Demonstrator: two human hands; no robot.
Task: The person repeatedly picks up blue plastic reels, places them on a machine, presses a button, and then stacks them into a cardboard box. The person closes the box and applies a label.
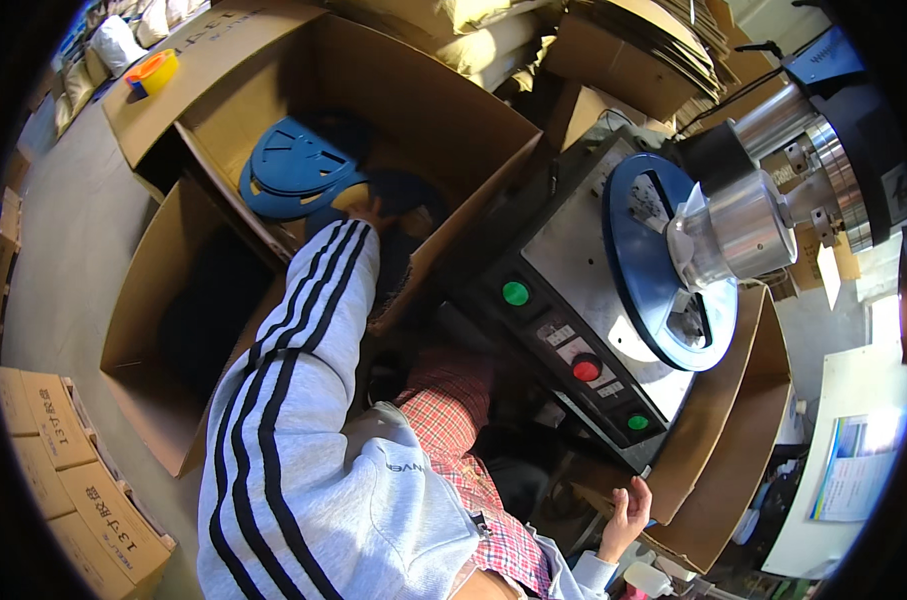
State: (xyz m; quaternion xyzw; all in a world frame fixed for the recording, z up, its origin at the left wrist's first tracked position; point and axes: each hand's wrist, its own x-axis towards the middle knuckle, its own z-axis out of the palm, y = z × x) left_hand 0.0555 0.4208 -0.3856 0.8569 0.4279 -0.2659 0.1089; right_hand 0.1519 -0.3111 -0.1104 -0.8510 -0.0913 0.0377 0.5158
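Observation:
My left hand (367, 210) reaches down into a large cardboard box (313, 60), among round blue plastic reel discs (298, 160) with cut-outs. Its fingers are partly hidden in shadow, and I cannot make out whether they grip a disc. At the lower right, my right hand (625, 515) is raised beside the machine's front corner, fingers apart and slightly curled, with nothing in it. A blue reel disc (633, 270) lies on the plate of the machine (553, 250), under a shiny metal cylinder (743, 230).
The machine's front panel carries green buttons (515, 293) and a red button (586, 368). One cardboard box (143, 330) stands left, another (743, 430) right. A yellow tape roll (153, 73) lies on a flap. Stacked cartons (83, 480) stand lower left.

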